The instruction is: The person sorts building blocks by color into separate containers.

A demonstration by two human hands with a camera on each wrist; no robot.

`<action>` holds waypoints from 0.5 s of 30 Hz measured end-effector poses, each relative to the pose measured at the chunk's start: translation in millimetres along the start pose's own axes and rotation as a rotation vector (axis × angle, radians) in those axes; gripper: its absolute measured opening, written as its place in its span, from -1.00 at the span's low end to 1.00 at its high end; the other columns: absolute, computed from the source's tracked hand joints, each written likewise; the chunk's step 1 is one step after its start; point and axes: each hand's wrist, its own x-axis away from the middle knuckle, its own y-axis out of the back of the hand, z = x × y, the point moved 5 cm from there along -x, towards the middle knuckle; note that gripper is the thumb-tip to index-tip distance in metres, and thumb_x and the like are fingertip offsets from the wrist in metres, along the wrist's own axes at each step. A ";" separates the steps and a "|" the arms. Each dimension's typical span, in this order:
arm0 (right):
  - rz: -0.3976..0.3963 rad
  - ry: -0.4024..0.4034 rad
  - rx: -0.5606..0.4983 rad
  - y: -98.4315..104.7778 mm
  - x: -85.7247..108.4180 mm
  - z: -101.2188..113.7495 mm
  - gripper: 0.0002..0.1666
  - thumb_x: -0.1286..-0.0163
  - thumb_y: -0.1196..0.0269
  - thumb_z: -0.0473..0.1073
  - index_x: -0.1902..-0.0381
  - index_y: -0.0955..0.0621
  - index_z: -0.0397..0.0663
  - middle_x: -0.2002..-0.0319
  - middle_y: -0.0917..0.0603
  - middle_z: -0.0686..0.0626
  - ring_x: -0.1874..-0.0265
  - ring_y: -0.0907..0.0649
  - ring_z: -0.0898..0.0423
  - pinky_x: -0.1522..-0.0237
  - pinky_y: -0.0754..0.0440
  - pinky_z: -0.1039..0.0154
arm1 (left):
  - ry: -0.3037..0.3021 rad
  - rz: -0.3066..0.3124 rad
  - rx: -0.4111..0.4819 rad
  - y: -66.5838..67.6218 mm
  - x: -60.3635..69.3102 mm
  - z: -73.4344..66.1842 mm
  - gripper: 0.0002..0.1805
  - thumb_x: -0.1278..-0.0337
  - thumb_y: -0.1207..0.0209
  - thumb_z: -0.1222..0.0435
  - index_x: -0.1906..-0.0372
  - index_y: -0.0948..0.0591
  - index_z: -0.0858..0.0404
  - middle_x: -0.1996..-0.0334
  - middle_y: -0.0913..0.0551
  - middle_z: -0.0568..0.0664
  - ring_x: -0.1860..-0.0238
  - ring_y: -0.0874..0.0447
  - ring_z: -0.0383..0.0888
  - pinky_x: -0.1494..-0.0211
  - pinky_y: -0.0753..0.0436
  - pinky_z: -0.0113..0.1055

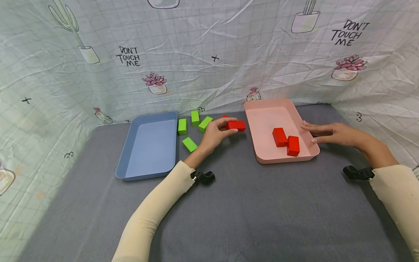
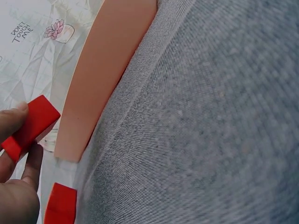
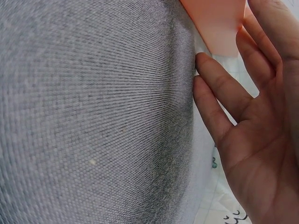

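Note:
My left hand (image 1: 214, 134) pinches a red block (image 1: 236, 126) between thumb and fingers, just left of the pink tray (image 1: 270, 158). The left wrist view shows this red block (image 2: 37, 121) raised off the cloth, with the tray's side wall (image 2: 98, 79) beyond it. Another red block (image 1: 225, 116) is mostly hidden behind the left hand. Two red blocks (image 1: 279, 137) lie inside the pink tray. At that tray's right rim rests my right hand (image 1: 340, 135), its fingers extended; the right wrist view shows the hand (image 3: 257, 116) holding nothing.
Several green blocks (image 1: 182, 127) lie on the grey cloth (image 1: 248, 211) between the two trays. A blue tray (image 1: 147, 145) stands to the left. Behind everything hangs a printed white sheet (image 1: 203, 47), close to the trays' far edges.

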 end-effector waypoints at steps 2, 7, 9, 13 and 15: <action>0.003 0.002 0.003 0.0 -0.4 0.3 -0.24 -0.42 -0.34 -0.05 -0.53 -0.37 0.14 -0.58 -0.14 -0.13 -0.52 -0.12 -0.38 -0.29 -0.10 -0.55 | -0.003 -0.002 0.011 -0.1 -0.4 0.0 -0.56 -0.15 -0.43 0.39 -0.16 -0.69 0.27 -0.05 -0.74 0.08 0.04 -0.73 -0.12 -0.05 -0.65 -0.37; 0.006 -0.004 0.009 0.2 -0.9 -0.2 -0.23 -0.42 -0.34 -0.04 -0.53 -0.37 0.16 -0.58 -0.14 -0.13 -0.52 -0.11 -0.38 -0.29 -0.09 -0.55 | -0.014 0.011 0.014 -1.0 -1.0 -0.7 -0.57 -0.12 -0.45 0.38 -0.13 -0.71 0.27 -0.03 -0.74 0.08 0.05 -0.74 -0.11 -0.05 -0.66 -0.35; 0.005 -0.009 0.010 0.4 -1.0 -0.8 -0.23 -0.42 -0.34 -0.03 -0.53 -0.37 0.16 -0.58 -0.14 -0.12 -0.53 -0.11 -0.37 -0.29 -0.09 -0.55 | -0.023 0.019 -0.005 -1.4 -1.1 -1.5 -0.57 -0.12 -0.46 0.36 -0.13 -0.72 0.25 -0.03 -0.74 0.08 0.06 -0.74 -0.11 -0.03 -0.65 -0.35; 0.001 -0.013 0.016 0.4 -1.0 -1.9 -0.23 -0.42 -0.33 -0.03 -0.53 -0.36 0.18 -0.58 -0.14 -0.11 -0.52 -0.12 -0.36 -0.29 -0.10 -0.54 | -0.030 0.023 -0.066 -0.8 -0.9 -3.1 -0.56 -0.11 -0.47 0.31 -0.14 -0.73 0.17 -0.03 -0.75 0.04 0.09 -0.70 -0.13 0.03 -0.62 -0.36; -0.002 -0.014 0.016 0.2 -0.8 -2.1 -0.23 -0.42 -0.33 -0.03 -0.53 -0.36 0.19 -0.58 -0.15 -0.11 -0.52 -0.13 -0.36 -0.29 -0.11 -0.54 | -0.033 0.026 -0.095 -0.6 -0.6 -3.5 -0.56 -0.12 -0.47 0.29 -0.14 -0.74 0.14 -0.02 -0.75 0.01 0.11 -0.69 -0.15 0.05 -0.61 -0.37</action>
